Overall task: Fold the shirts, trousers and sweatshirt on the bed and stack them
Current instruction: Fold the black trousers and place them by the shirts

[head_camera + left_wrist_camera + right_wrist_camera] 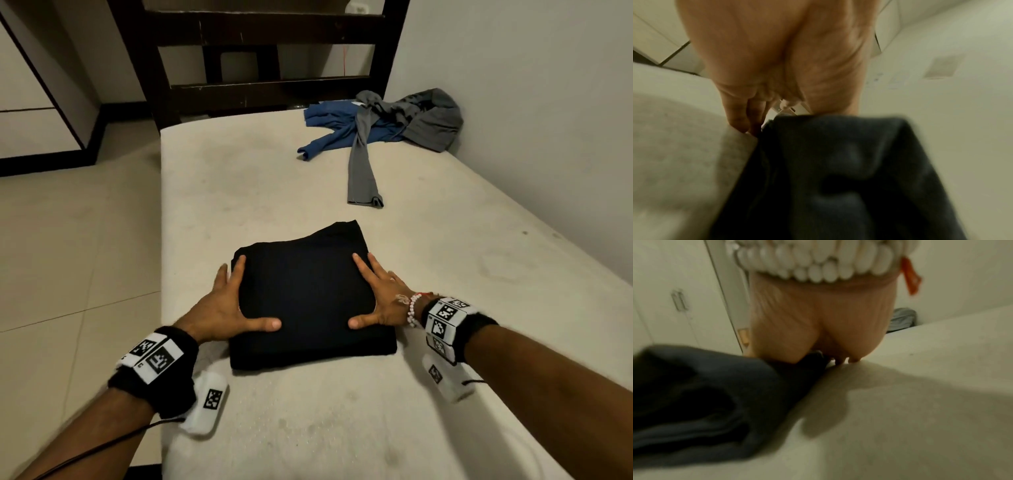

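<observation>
Folded black garment (310, 298) lying centre frame on the bed (445, 308). Left hand (219, 308) and right hand (380, 301) pressing its sides, fingers straight, thumbs lying on top. Blue shirt (329, 123) and grey garment (428, 116) lying crumpled, upper right.

Your head cam looks fwd and down along the bed (445, 267) from its near end, wide enough to take in the headboard (260, 51) and far wall. L wrist cam sits close under the left hand (777, 53), facing along it; R wrist cam likewise under the right hand (818, 318). All three share the folded black garment (308, 301) w/ mattress beside it; both wrist views are blurred
</observation>
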